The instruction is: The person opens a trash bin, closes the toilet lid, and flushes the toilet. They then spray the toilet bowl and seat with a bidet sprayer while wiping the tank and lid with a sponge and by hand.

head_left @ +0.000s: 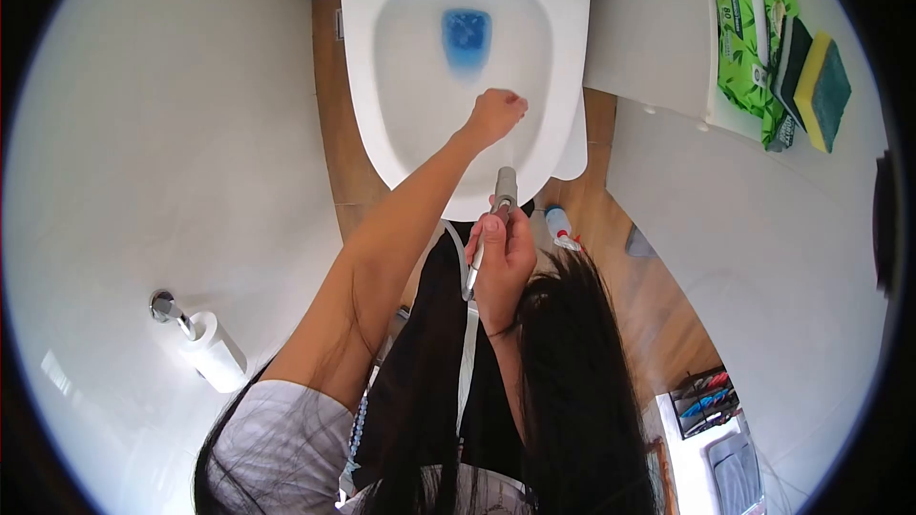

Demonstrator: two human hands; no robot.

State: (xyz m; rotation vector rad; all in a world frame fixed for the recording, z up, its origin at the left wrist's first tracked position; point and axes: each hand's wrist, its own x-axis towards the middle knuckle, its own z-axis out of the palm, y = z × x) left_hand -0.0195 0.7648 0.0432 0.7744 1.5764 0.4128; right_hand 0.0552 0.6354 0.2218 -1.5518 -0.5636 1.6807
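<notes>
Spray nozzle (503,183), a grey-tipped handheld one, is gripped in the right hand (503,262) just below the middle of the view, its tip aimed toward twelve o'clock at the front rim of the toilet bowl (382,143). The fingers are wrapped snugly round the metal handle with the thumb laid along the top, apparently so that the jet can be steered; a hose (467,343) is seen trailing down from it toward six o'clock. The left hand (493,115) is stretched out over the bowl's inner front wall, curled into a loose fist; whether anything is clutched inside it cannot be told. It is held just above the nozzle's tip, seemingly where the spray would land. Blue water (466,38) is pooled at the bottom of the bowl, at twelve o'clock. At two o'clock a green packet of wipes (739,33) and a yellow-and-green sponge (822,91) are laid on a white ledge, within easy reach. A paper roll (215,351) is hung on its holder at eight o'clock, and a small bottle (560,226) is stood on the wooden floor just right of the nozzle.
</notes>
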